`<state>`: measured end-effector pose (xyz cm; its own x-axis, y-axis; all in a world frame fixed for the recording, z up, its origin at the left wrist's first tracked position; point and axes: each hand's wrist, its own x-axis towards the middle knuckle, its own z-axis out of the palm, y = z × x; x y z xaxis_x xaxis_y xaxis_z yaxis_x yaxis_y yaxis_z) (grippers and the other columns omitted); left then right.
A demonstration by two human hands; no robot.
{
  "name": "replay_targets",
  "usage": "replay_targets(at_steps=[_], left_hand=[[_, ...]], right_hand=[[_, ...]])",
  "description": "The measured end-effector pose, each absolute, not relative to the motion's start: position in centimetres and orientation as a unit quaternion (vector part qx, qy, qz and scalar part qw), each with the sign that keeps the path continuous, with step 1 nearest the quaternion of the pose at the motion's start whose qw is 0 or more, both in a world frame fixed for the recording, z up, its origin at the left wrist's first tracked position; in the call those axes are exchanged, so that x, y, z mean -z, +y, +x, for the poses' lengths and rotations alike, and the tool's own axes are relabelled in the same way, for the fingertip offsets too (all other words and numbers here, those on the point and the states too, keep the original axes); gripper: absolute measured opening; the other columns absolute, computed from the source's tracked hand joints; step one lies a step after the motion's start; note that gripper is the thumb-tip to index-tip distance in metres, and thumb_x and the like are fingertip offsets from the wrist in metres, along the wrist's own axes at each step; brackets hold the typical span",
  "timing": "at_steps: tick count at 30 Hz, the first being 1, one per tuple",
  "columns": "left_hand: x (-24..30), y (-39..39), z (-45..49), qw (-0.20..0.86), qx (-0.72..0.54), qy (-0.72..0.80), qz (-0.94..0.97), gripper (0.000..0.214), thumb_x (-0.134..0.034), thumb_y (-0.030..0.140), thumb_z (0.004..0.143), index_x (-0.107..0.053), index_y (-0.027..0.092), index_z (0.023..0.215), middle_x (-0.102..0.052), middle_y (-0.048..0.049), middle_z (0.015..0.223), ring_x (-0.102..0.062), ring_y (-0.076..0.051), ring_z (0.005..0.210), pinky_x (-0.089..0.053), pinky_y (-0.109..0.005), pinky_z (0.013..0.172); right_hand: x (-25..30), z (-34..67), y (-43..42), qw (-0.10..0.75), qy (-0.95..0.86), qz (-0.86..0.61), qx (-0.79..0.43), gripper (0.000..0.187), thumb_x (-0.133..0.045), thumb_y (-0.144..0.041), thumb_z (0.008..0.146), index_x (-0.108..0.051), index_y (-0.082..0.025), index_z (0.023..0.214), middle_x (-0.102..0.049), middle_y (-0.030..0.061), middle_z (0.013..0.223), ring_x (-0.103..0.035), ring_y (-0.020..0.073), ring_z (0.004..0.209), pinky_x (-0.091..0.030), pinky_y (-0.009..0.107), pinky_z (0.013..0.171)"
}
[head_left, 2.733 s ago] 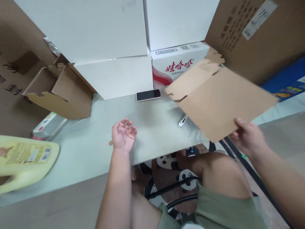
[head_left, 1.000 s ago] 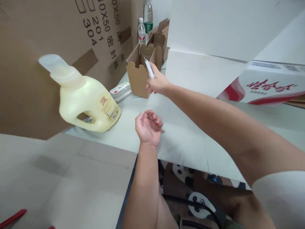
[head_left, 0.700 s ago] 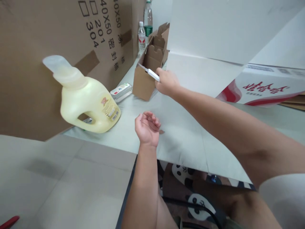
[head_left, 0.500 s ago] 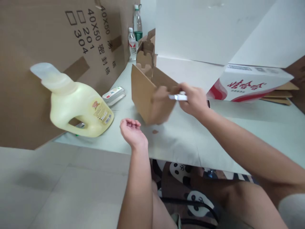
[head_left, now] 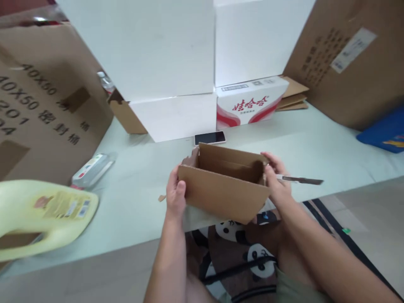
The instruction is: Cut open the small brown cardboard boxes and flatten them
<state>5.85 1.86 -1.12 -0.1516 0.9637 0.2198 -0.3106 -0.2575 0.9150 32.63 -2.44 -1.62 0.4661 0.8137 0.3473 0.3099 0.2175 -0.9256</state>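
Observation:
A small open brown cardboard box (head_left: 224, 195) is held over the table's front edge, opening upward. My left hand (head_left: 176, 195) grips its left end, thumb on the front face. My right hand (head_left: 275, 179) grips its right end and also holds a box cutter (head_left: 299, 180) whose dark blade sticks out to the right. A small scrap of cardboard (head_left: 162, 198) lies on the table just left of my left hand.
A phone (head_left: 210, 137) lies behind the box. White cartons (head_left: 151, 54) and a red-and-white carton (head_left: 249, 101) stand at the back. A yellow detergent jug (head_left: 41, 214) lies at the left, near a small packet (head_left: 93, 168). Another brown box (head_left: 126, 115) sits back left.
My right hand brought the brown box from the back left to the front of the table, still holding the cutter. My left hand, which was resting curled on the table, now grips the box's left end.

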Motion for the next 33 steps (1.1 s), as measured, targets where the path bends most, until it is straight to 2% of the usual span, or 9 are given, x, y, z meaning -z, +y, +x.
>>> replay_targets(at_steps=[2,5,10,13,18,22,26,30,33], left_hand=[[1.4,2.2,6.6,0.473,-0.654,0.377,0.454,0.057,-0.082,0.065,0.068,-0.076,0.025,0.109,-0.074,-0.0085,0.116,-0.064,-0.029,0.121,-0.051,-0.034,0.100],[1.5,2.4,7.5,0.459,-0.632,0.385,0.492,0.051,-0.076,0.067,0.073,-0.078,0.024,0.099,-0.075,-0.0089,0.113,-0.062,-0.032,0.126,-0.049,-0.039,0.106],[1.1,2.5,8.2,0.422,-0.622,0.407,0.519,0.044,-0.068,0.064,0.083,-0.078,0.021,0.076,-0.075,-0.0080,0.089,-0.067,-0.029,0.113,-0.049,-0.034,0.102],[0.8,2.7,8.4,0.403,-0.611,0.459,0.504,0.035,-0.075,0.055,0.081,-0.079,0.020,0.083,-0.076,-0.0075,0.095,-0.069,-0.025,0.100,-0.052,-0.031,0.090],[0.1,2.7,8.5,0.355,-0.592,0.504,0.519,0.037,-0.080,0.043,0.075,-0.073,0.021,0.104,-0.075,-0.0076,0.106,-0.070,-0.021,0.095,-0.055,-0.030,0.084],[-1.2,1.7,8.6,0.250,-0.515,0.509,0.643,0.027,-0.066,0.040,0.087,-0.076,0.022,0.104,-0.072,-0.0096,0.121,-0.068,-0.024,0.113,-0.054,-0.039,0.098],[-1.6,0.6,7.9,0.224,-0.444,0.490,0.716,0.028,-0.065,0.044,0.088,-0.082,0.023,0.098,-0.074,-0.0092,0.121,-0.069,-0.026,0.113,-0.054,-0.045,0.104],[-0.6,0.7,6.0,0.249,-0.496,0.532,0.640,0.030,-0.072,0.045,0.082,-0.082,0.021,0.098,-0.074,-0.0108,0.124,-0.069,-0.028,0.116,-0.051,-0.048,0.109],[0.1,1.3,4.6,0.303,-0.572,0.562,0.514,0.034,-0.076,0.045,0.076,-0.081,0.019,0.098,-0.073,-0.0125,0.127,-0.064,-0.030,0.125,-0.047,-0.048,0.113]], right_hand=[[1.5,33.0,-2.6,0.631,-0.453,-0.578,-0.251,0.047,-0.065,-0.049,0.086,-0.057,-0.032,0.128,-0.064,0.0082,0.132,-0.062,0.0275,0.120,-0.051,0.047,0.102],[1.6,33.5,-3.2,0.641,-0.413,-0.552,-0.337,0.061,-0.070,-0.050,0.084,-0.045,-0.036,0.138,-0.068,0.0058,0.116,-0.067,0.0244,0.105,-0.056,0.043,0.093],[1.7,34.0,-3.7,0.637,-0.414,-0.550,-0.347,0.030,-0.070,-0.051,0.084,-0.066,-0.030,0.105,-0.071,0.0052,0.102,-0.068,0.0243,0.095,-0.057,0.042,0.089],[1.9,34.6,-3.9,0.637,-0.473,-0.511,-0.332,0.025,-0.064,-0.051,0.090,-0.074,-0.028,0.094,-0.074,0.0066,0.104,-0.068,0.0263,0.104,-0.054,0.046,0.097],[2.7,36.1,-4.3,0.634,-0.556,-0.417,-0.339,0.048,-0.048,-0.063,0.097,-0.081,-0.029,0.091,-0.071,0.0090,0.115,-0.067,0.0262,0.110,-0.054,0.047,0.098],[2.4,36.4,-4.5,0.546,-0.621,-0.455,-0.330,0.034,-0.062,-0.052,0.094,-0.080,-0.025,0.086,-0.069,0.0111,0.120,-0.067,0.0256,0.110,-0.055,0.044,0.097],[2.1,36.1,-4.8,0.542,-0.612,-0.458,-0.348,0.034,-0.059,-0.054,0.094,-0.079,-0.026,0.090,-0.070,0.0106,0.120,-0.065,0.0261,0.114,-0.053,0.045,0.100],[2.9,36.5,-4.4,0.608,-0.465,-0.504,-0.401,0.044,-0.054,-0.062,0.092,-0.072,-0.027,0.111,-0.073,0.0085,0.115,-0.068,0.0254,0.109,-0.054,0.044,0.095],[3.8,36.3,-4.0,0.552,-0.413,-0.561,-0.458,0.049,-0.050,-0.064,0.089,-0.073,-0.023,0.103,-0.075,0.0092,0.111,-0.070,0.0269,0.104,-0.053,0.047,0.097]])
